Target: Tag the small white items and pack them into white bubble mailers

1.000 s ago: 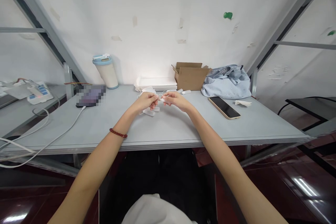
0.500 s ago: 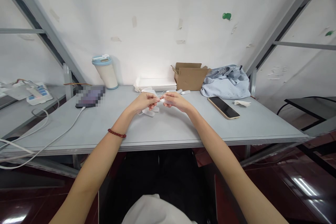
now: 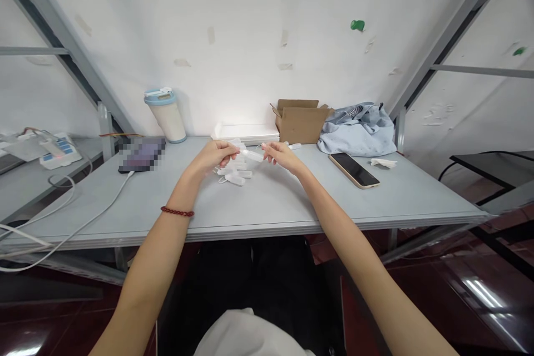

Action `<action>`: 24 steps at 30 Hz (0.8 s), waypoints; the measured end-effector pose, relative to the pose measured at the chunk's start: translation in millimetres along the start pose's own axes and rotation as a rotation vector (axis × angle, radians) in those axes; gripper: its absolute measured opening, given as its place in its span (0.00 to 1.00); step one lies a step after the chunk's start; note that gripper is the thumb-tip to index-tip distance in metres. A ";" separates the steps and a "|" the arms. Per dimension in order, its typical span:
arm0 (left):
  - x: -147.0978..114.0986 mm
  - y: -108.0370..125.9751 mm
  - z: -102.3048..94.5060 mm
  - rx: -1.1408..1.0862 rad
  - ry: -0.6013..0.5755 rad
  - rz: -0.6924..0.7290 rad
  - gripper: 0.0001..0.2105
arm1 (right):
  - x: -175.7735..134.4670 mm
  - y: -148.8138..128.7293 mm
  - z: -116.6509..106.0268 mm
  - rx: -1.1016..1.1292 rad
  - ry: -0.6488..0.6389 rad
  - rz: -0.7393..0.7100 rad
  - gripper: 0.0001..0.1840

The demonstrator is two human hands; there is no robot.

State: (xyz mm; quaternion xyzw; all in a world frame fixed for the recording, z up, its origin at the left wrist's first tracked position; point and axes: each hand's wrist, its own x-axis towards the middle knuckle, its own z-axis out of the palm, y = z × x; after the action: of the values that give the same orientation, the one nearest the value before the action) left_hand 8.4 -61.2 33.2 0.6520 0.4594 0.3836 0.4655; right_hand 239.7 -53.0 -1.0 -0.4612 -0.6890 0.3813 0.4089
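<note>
My left hand (image 3: 217,156) pinches one end of a small translucent white plastic tube (image 3: 252,156) just above the desk. The tube's other end points at my right hand (image 3: 280,156), whose curled fingertips are close to it or touching; I cannot tell which. A thin white strand shows by the right index finger, and what those fingers hold is too small to make out. Under and in front of the left hand lies a loose pile of similar tubes (image 3: 235,179), some with thin loops. Another white tube (image 3: 295,146) rests behind the right hand.
At the back stand a white stack (image 3: 250,132), an open cardboard box (image 3: 303,124) and a bundle of pale blue cloth (image 3: 359,136). A phone (image 3: 354,170) and crumpled tissue (image 3: 382,163) lie right; a tumbler (image 3: 169,119), blurred device (image 3: 142,154) and white cable (image 3: 100,214) are left.
My hands have drawn apart, the left shifting leftward. The tube, mostly covered by the fingers before, now shows between them. More of the pile is visible.
</note>
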 end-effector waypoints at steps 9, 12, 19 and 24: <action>-4.5 1.9 -27.7 0.133 0.032 -0.103 0.13 | 11.8 29.8 -11.3 -0.655 0.184 -0.059 0.14; -6.9 3.5 -26.8 0.244 -0.043 -0.172 0.12 | 11.3 30.7 -14.7 -0.797 0.188 -0.026 0.20; -3.0 0.3 -25.5 0.289 0.051 -0.228 0.11 | 10.3 36.0 -17.2 -0.954 0.118 0.100 0.29; -4.3 3.3 -23.0 0.321 0.155 -0.212 0.17 | 13.5 44.4 -19.2 -0.987 0.095 0.129 0.29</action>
State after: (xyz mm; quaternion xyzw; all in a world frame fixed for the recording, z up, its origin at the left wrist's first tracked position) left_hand -13.4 -60.0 42.3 0.6344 0.6150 0.3034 0.3568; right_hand 268.4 -24.8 -31.1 -0.6582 -0.7380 0.0130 0.1483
